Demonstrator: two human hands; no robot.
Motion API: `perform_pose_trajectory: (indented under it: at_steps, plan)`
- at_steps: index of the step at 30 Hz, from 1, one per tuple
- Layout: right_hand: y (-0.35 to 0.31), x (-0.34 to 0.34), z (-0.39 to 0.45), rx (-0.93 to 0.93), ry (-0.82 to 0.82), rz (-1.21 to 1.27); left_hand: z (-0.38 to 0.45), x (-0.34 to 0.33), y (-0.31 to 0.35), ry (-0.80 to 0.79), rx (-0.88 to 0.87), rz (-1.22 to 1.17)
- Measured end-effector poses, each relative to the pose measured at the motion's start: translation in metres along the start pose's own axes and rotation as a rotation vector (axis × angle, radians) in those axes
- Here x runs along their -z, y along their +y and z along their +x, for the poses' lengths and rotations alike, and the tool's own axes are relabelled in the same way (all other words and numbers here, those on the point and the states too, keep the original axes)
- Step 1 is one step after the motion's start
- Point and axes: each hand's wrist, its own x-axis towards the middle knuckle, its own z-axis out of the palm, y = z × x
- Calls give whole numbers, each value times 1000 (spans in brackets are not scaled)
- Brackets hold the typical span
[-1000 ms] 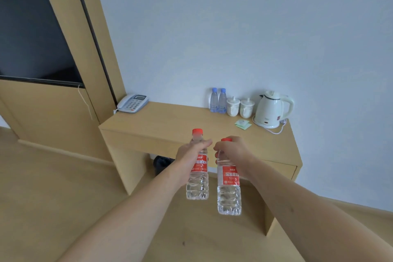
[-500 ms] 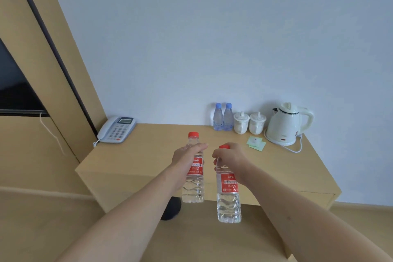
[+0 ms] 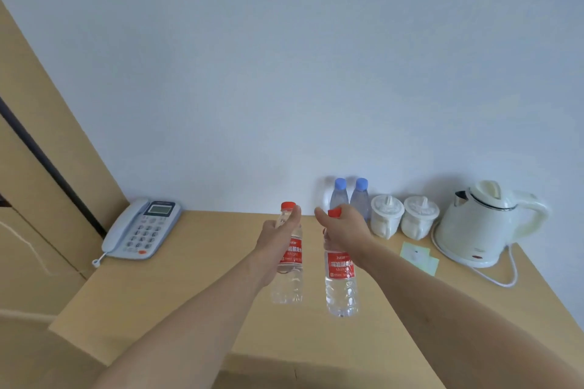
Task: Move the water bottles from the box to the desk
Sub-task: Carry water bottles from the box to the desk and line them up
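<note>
My left hand point(image 3: 276, 238) grips a clear water bottle with a red cap and red label point(image 3: 289, 275) near its neck. A second bottle of the same kind point(image 3: 341, 281) hangs upright from my right hand point(image 3: 346, 235), which holds it just under the cap. Both bottles hover side by side above the middle of the light wooden desk point(image 3: 189, 287), a little apart from each other. The box is out of view.
At the desk's back stand two blue-capped bottles point(image 3: 349, 197), two white lidded cups point(image 3: 404, 219) and a white kettle point(image 3: 483, 224) with its cord. A green paper point(image 3: 418, 257) lies near the kettle. A telephone point(image 3: 142, 229) sits at the back left beside a wooden panel.
I have come closer to the desk, which now lies under the two bottles. Both hands keep the same hold on their bottles.
</note>
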Motion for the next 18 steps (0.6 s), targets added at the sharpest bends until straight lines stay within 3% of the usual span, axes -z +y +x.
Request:
perform_pose_trajectory:
  at_steps: [9,18]
  plan:
    - [-14,-13,128,-6,-146,-222,124,-9,35,-67,-8,-1]
    - [-5,-30,176,70,-112,-506,200,6,26,-189,-15,127]
